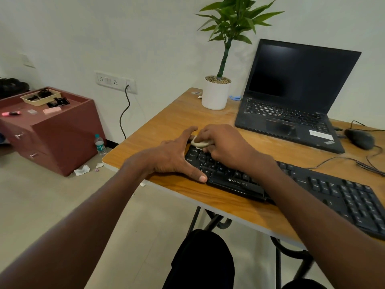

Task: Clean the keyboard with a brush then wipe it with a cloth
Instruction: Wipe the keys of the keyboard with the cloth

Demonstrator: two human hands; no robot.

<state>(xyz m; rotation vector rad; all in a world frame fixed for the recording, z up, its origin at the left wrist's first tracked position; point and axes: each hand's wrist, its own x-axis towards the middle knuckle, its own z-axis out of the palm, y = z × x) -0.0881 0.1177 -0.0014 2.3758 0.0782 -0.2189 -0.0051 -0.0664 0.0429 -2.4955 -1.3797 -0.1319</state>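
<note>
Cloth [199, 143], soft and bunched, sits pinched in the right hand [225, 144] at the keyboard's [312, 184] far-left corner, left hand [175, 157] spread flat bracing it.

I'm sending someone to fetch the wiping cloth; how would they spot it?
Find the wooden table with the black keyboard. At the keyboard's far left corner, the right hand presses a small wadded cloth. It is the only pale, soft thing among the dark keys.
</note>
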